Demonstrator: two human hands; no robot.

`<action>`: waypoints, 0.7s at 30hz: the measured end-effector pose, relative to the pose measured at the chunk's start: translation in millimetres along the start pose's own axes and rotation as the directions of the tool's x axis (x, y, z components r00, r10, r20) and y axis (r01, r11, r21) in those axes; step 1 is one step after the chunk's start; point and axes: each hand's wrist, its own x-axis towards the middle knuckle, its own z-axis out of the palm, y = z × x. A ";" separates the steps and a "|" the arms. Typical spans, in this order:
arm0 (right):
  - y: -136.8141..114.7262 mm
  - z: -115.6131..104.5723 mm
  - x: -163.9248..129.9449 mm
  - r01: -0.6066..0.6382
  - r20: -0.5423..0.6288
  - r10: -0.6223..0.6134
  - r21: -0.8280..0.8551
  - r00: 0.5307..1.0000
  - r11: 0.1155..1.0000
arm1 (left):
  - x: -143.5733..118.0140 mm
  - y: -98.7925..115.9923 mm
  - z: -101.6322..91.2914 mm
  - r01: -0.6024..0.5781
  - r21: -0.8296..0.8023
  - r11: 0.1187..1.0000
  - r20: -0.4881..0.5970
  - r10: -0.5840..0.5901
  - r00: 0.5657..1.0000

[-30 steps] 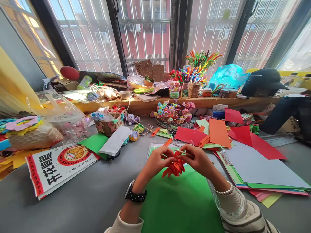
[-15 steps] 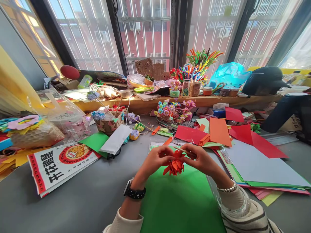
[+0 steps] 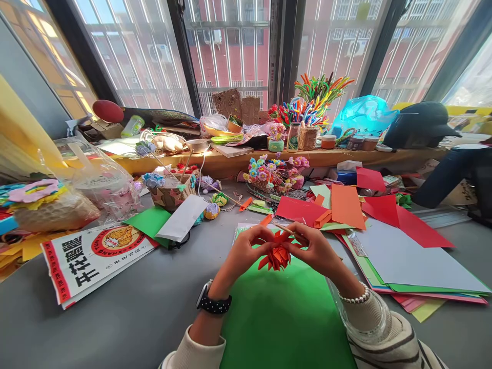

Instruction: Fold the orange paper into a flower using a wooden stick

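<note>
Both hands pinch an orange paper flower [image 3: 277,254]: left hand [image 3: 246,251] clamped on its left petals, right hand [image 3: 313,248] on the right side with a thin stick [image 3: 286,230]. Since a second ago flower and hands have risen slightly above the green sheet [image 3: 284,318], grips unchanged, so the shaping seems ongoing.

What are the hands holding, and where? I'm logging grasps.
Both hands, left hand and right hand, pinch the orange paper flower at its upper petals; right also holds a thin stick.
</note>
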 end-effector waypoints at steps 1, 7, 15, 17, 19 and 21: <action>-0.1 0.2 0.0 0.001 -0.004 -0.001 -0.009 1.000 1.000 | -0.1 0.0 -0.1 -0.001 -0.001 1.000 0.001 0.001 1.000; -0.7 -2.9 -0.5 -0.006 0.034 0.008 -0.068 0.999 0.998 | -0.8 1.8 -2.6 0.025 -0.041 0.999 0.070 -0.022 0.997; -3.7 -5.1 -0.2 -0.059 0.098 0.060 -0.019 0.993 0.998 | -1.3 2.1 -3.7 0.009 -0.017 1.000 0.075 -0.008 0.997; -3.6 -3.6 -0.1 -0.055 0.086 0.056 -0.016 0.995 0.998 | -1.7 2.6 -3.1 0.006 -0.010 1.000 0.068 -0.005 0.998; -3.6 -2.5 0.1 -0.045 0.075 0.046 -0.015 0.996 0.999 | -1.8 3.0 -2.1 0.006 0.004 1.000 0.055 -0.006 0.998; -3.7 -1.9 0.5 -0.033 0.061 0.036 -0.046 0.998 0.998 | -1.5 2.4 -0.9 -0.005 0.019 1.000 0.043 0.005 0.999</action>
